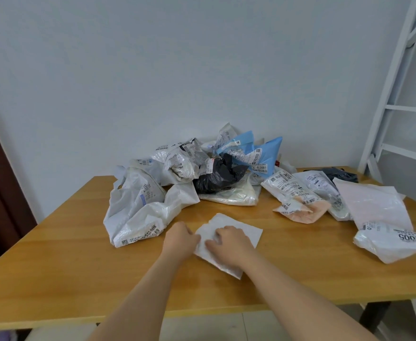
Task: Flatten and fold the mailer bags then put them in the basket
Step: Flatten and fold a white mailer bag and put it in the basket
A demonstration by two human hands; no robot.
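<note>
A small white mailer bag [245,231] lies on the wooden table [66,254] near the front middle. My left hand [181,238] is at the bag's left edge, its fingers curled onto the crumpled rim. On top of the bag's left half sits my right hand [230,244], with bent fingers and thumb pinching the wrinkled plastic beside the left hand. The bag's right half lies flat. A heap of crumpled mailer bags [177,168] stands behind it. No basket is in view.
The heap includes a large white bag [138,210], a black bag [219,175] and blue bags [263,153]. More white bags [379,212] and a pink one [305,210] lie at the right. A white metal frame [399,94] stands at the far right, with the wall behind.
</note>
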